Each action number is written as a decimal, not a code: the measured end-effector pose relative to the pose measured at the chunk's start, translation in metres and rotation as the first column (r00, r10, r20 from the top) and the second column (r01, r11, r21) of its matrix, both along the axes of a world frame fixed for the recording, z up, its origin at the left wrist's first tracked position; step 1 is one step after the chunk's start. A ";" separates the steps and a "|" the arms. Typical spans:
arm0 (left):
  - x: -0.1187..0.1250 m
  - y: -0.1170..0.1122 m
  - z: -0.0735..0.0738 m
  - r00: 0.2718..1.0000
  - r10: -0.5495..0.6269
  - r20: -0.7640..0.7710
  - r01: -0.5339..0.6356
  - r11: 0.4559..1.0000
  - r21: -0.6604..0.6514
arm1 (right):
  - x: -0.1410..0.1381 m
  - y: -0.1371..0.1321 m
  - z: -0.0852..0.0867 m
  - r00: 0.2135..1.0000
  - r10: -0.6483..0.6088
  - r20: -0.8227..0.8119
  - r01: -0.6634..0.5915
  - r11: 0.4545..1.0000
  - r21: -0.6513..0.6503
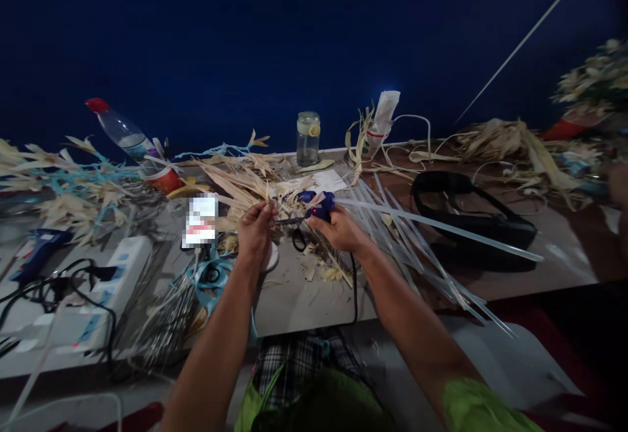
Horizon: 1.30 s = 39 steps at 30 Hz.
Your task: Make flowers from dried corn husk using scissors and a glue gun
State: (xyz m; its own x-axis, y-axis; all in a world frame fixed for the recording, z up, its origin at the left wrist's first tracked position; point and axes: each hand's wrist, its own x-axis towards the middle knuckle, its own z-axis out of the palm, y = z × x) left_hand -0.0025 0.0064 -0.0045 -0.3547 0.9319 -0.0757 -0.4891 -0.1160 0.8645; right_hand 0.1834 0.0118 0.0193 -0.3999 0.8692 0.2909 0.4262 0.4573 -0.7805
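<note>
In my right hand [342, 226] is a blue hot glue gun [322, 204] with a small red light. A long translucent glue stick [441, 226] runs out of its back toward the right. My left hand [255, 230] is closed in a pinch left of the gun's front; what lies between the fingertips is too small to make out. Pale dried husk strips [230, 183] spread behind both hands. Below the gun, a black scissor-like handle loop [299, 240] shows among husk scraps [331, 273]. A lit phone [201, 219], its screen blurred, stands left of my left hand.
More glue sticks [417, 255] lie at right, beside a black headband-like object [471, 222]. A glass jar [308, 139] stands at the back. Left are a power strip [110, 294], thin wires [169, 321], a second blue glue gun [42, 252] and a leaning bottle [120, 132].
</note>
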 end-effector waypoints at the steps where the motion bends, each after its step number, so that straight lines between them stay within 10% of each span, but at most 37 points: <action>1: 0.000 0.000 0.000 1.000 0.002 0.003 -0.002 1.000 0.005 | 0.000 0.000 0.000 1.000 0.002 0.004 -0.002 1.000 -0.007; 27: -0.001 0.000 0.002 1.000 -0.015 0.017 0.015 1.000 -0.002 | 0.001 0.000 0.003 0.999 -0.015 0.038 0.017 0.998 -0.053; 39: -0.003 0.000 -0.004 0.999 -0.028 -0.044 0.029 1.000 0.012 | 0.010 0.012 -0.001 0.920 -0.076 -0.385 -0.024 0.968 -0.248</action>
State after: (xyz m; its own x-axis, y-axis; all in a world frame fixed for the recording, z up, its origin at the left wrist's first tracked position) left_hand -0.0054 0.0067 -0.0083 -0.3309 0.9424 -0.0489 -0.4537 -0.1134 0.8839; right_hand 0.1930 0.0240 0.0185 -0.2748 0.9412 0.1967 0.0757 0.2252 -0.9714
